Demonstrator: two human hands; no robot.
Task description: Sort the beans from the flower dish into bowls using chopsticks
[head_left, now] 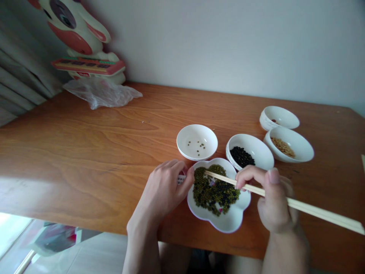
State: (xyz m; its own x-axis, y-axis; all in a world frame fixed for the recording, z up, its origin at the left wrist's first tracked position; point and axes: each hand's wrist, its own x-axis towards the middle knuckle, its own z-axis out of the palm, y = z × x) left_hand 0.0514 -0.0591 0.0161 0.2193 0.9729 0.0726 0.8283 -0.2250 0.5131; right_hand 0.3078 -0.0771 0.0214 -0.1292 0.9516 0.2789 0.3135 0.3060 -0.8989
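My right hand [276, 198] is closed around a pair of light wooden chopsticks [319, 214]. Their tips reach into green beans [201, 182] mixed with black ones in a white flower-shaped dish [232, 224]. My left hand [167, 184] is curled at the dish's left rim, thumb and fingertips close together. Between them shows part of a small thing with a printed white label [180, 179]; the rest is hidden. Just behind the dish stands a white bowl [196, 131] with several small beans. Beside it, another white bowl [264, 156] contains black beans [242, 156].
At the right, a bowl [305, 150] contains tan grains or nuts, and a bowl [288, 118] behind it has a few brown pieces. A clear plastic bag [105, 95] lies by a cow-shaped toy keyboard [88, 66] at the back left. The wooden table [85, 163] meets the wall.
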